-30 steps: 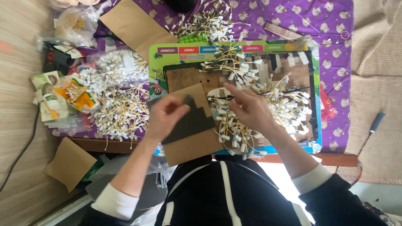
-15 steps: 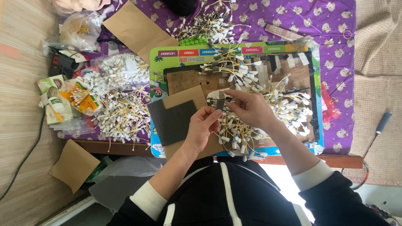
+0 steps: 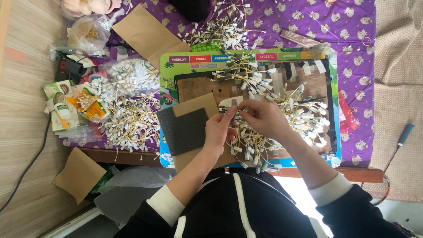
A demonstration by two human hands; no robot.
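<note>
Pad sheet [image 3: 185, 130] left of hands, on board [image 3: 196, 90].

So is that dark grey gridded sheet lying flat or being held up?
Lying flat. The dark grey gridded sheet rests spread on brown cardboard; the left hand overlaps its right edge, fingertips meeting the right hand.

Two hands [image 3: 240, 125], one grey pad sheet [image 3: 183, 130], perhaps hundreds of tagged wires [image 3: 273, 105]

the person wears a black top with a white zip line running down the middle of the chest. both sleeves are pushed up the forearms, and each shows a white ribbed cuff under the black cloth. the left hand [image 3: 219, 131] and right hand [image 3: 263, 118] are bare, with no rings, watch or gloves.
</note>
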